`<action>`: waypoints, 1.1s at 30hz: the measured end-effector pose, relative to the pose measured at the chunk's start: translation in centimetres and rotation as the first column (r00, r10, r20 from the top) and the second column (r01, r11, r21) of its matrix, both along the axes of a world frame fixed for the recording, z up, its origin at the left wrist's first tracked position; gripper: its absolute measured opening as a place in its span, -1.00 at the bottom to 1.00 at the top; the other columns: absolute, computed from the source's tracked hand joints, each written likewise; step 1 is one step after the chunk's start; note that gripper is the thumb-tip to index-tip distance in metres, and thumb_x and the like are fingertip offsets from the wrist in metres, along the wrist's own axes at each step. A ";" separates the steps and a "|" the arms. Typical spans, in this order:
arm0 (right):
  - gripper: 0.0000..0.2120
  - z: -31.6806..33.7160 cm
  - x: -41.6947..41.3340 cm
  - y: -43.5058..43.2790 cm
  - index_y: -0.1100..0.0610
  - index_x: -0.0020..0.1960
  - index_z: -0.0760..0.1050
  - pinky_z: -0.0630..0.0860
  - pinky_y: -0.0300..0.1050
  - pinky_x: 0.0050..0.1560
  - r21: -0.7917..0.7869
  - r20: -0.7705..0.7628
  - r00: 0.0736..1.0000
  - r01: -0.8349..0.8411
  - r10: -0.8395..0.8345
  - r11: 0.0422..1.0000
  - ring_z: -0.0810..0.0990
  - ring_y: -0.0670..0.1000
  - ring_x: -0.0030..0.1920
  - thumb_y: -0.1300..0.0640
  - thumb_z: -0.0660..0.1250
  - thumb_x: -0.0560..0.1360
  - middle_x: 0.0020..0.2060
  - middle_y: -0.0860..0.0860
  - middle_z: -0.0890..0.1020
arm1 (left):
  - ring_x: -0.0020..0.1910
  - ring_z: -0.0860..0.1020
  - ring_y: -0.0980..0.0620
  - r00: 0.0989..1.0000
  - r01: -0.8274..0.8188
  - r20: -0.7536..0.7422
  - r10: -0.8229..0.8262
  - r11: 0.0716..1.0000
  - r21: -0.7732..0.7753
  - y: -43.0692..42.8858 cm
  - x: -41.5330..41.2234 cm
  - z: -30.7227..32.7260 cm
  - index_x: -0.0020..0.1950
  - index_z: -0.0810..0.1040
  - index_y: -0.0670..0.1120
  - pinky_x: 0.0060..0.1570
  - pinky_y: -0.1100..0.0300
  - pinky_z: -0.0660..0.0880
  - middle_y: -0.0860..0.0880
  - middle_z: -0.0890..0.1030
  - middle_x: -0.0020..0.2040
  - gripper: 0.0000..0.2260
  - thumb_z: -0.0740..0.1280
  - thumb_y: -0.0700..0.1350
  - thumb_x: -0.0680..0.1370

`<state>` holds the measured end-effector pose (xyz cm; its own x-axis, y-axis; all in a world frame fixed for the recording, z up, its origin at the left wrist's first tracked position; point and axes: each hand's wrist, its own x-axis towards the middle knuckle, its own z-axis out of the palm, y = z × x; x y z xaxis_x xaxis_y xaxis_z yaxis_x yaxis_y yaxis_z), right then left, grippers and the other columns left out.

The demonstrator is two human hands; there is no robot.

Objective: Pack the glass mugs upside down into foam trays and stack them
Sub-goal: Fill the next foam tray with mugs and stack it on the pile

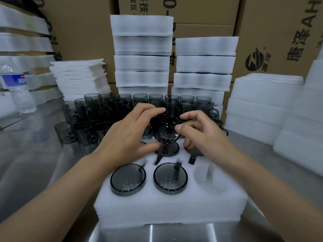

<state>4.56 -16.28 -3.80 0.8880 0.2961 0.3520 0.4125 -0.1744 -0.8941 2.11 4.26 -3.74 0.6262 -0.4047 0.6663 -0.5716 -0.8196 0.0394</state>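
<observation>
So: one smoky glass mug (166,128), gripped by two hands above the foam tray (167,206).
Left to right: one clear plastic bottle (16,89); loose mugs (83,123), ribbed, too overlapped to count; left hand (127,135) curled round the held mug's left side; right hand (201,133) pinching its right edge, thumb and forefinger. White spongy tray sits directly below: front row has two seated mugs (128,179), round bases up, plus one empty cavity (208,177). Back row is partly hidden.

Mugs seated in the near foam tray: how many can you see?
4: front left, front middle, back middle below the held mug, back right under the right hand. The left hand may hide a fifth.
</observation>
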 end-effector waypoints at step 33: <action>-0.52 0.0 -0.2 0.3 -0.12 0.07 0.46 0.51 -0.15 -0.18 -0.015 0.033 0.999 0.009 -0.008 1.000 0.60 -0.16 -0.28 -0.36 0.31 0.27 -0.19 -0.19 0.64 | -0.06 0.28 0.33 1.000 -0.015 0.001 0.015 1.000 -0.004 -0.1 0.2 0.0 0.36 0.22 0.09 -0.28 0.47 0.30 0.16 0.29 0.23 -0.43 0.19 0.26 0.40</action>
<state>4.33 -16.01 -3.79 0.8785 0.2942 0.3765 0.4401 -0.1917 -0.8772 2.34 4.16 -3.78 0.6315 -0.3921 0.6690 -0.5590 -0.8281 0.0423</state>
